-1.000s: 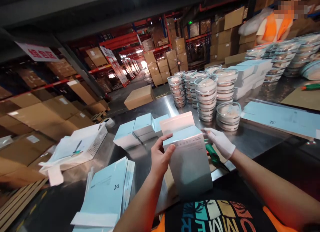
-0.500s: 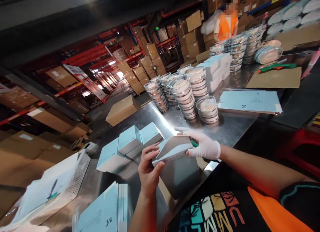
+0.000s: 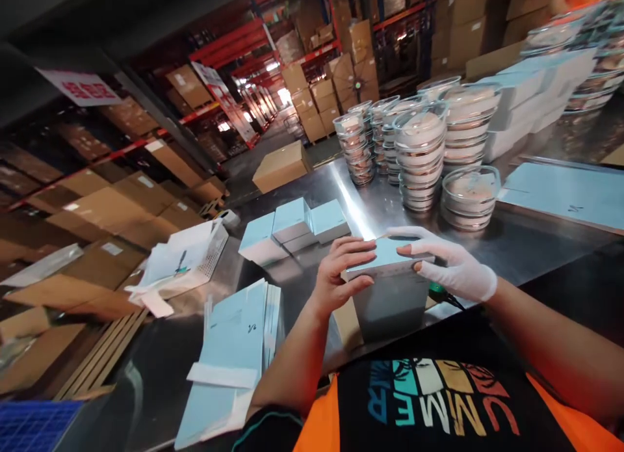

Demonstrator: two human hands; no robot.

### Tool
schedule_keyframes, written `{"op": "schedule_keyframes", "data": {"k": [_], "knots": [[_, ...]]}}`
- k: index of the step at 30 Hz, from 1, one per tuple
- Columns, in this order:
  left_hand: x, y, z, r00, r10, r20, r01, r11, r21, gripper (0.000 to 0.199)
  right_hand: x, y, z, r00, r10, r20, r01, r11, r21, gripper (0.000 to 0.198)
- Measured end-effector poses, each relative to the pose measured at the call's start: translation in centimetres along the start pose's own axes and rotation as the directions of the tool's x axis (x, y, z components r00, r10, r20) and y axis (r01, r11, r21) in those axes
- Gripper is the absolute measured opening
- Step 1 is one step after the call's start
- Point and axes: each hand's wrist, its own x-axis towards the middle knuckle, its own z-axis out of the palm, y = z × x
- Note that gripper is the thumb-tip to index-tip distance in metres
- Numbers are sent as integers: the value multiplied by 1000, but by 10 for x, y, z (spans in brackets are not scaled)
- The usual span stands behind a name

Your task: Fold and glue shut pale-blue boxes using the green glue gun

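1. Carton (image 3: 390, 302): lower centre of the frame, upright, blue on top, grey on the near face, between both hands
2. Left hand (image 3: 345, 273), bare: grip narrow, holding the carton's upper left end, fingers laid over the top, thumb at the near edge
3. Right hand (image 3: 451, 265), white glove, some fingertips bare: grip holding the carton's upper right end; contact of the farther fingers hidden
4. Risk (judged): top panel could crease or cave, if both hands press unevenly on what looks like thin board
5. Risk (judged): green-handled tool (image 3: 437, 291), partly hidden just below the glove, could snag or be knocked, if the right wrist drops; kind of tool cannot be told
6. Risk (judged): tall container stacks (image 3: 422, 154), upper right of centre, could topple if bumped, being round, narrow and stacked high
7. Surface: metal counter (image 3: 507, 260), glossy, with a bright streak near centre; blue-topped boxes (image 3: 292, 224) left of centre, flat blue cartons (image 3: 229, 348) lower left, blue sheet (image 3: 565, 193) at right, white basket (image 3: 212, 260) farther left
8. Room: dim warehouse; red racking (image 3: 229, 42) at upper centre, brown cardboard boxes (image 3: 117, 201) at left, pink-lettered sign (image 3: 80, 88) upper left
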Motion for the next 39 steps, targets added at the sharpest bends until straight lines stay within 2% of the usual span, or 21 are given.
{"op": "schedule_keyframes", "data": {"k": [3, 6, 12, 18, 20, 24, 26, 30, 35, 37, 39], "knots": [[4, 3, -3, 998, 32, 58, -32, 999, 2, 45, 3, -5, -1, 998, -4, 55, 6, 999, -47, 30], [5, 5, -2, 998, 16, 57, -17, 1000, 18, 48, 6, -10, 0, 994, 26, 103, -17, 996, -90, 35], [5, 5, 3, 999, 49, 9, -49, 997, 54, 29, 7, -8, -3, 994, 45, 97, -38, 997, -74, 35], [12, 7, -9, 990, 34, 139, -38, 999, 33, 37, 6, -1, 1, 996, -56, 76, 63, 995, -82, 32], [14, 9, -15, 980, 7, 199, -17, 999, 46, 46, 6, 0, 5, 998, -52, 35, 56, 991, -125, 45], [14, 13, -18, 974, -61, 218, 42, 995, 88, 58, 1, 2, 11, 997, 62, -48, -68, 989, -135, 109], [11, 14, -15, 978, -54, 200, 32, 993, 113, 57, -4, 4, 14, 995, 93, -45, -98, 985, -142, 116], [7, 18, -5, 983, -4, 184, -29, 983, 179, 53, -14, 4, 22, 996, 75, -41, -81, 987, -142, 112], [10, 28, -3, 969, -8, 248, -40, 982, 187, 46, -16, 0, 21, 1000, 17, -22, -20, 987, -158, 105], [11, 28, -5, 962, -2, 273, -50, 982, 183, 47, -15, 1, 17, 1000, -25, -2, 24, 986, -162, 92], [10, 26, -8, 957, 8, 289, -58, 984, 166, 47, -14, 3, 14, 995, -93, 25, 96, 985, -142, 67]]}}
